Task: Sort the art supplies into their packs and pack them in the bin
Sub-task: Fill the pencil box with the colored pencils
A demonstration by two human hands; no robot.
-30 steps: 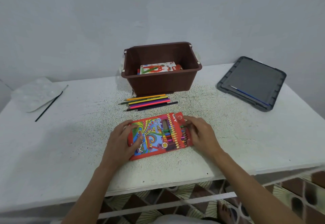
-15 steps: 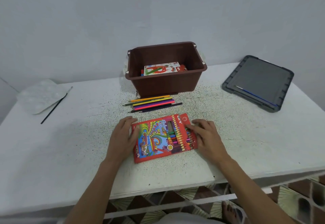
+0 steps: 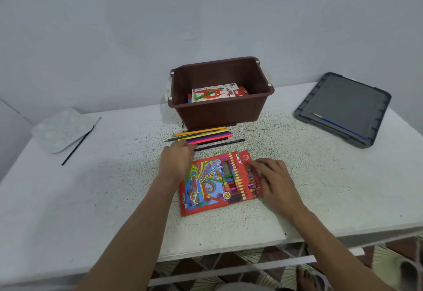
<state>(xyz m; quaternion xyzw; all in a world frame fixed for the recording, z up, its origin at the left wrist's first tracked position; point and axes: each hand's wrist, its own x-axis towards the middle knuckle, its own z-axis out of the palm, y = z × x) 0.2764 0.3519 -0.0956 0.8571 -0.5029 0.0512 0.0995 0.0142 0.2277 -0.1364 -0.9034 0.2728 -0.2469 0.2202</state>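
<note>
Pressing with relaxed, nearly straight fingers, our right hand (image 3: 274, 182) is resting on the 3 o'clock end of the red pencil pack (image 3: 212, 185), grasping nothing. Our left hand (image 3: 176, 161) is lying at the pack's 11 o'clock corner, its fingers covering the near ends of the loose pencils (image 3: 206, 136); we cannot tell whether they are pinching one. The pack, marked 18, is lying flat on the white table (image 3: 114, 199). At 12 o'clock the loose pencils are lying side by side just before the brown bin (image 3: 219, 112), which is holding a pastel box (image 3: 215, 93). At 2 o'clock a grey lid (image 3: 343, 98) is carrying a blue brush (image 3: 341, 126); at 10 o'clock a white palette (image 3: 61, 128) is sitting beside a black brush (image 3: 79, 143).
</note>
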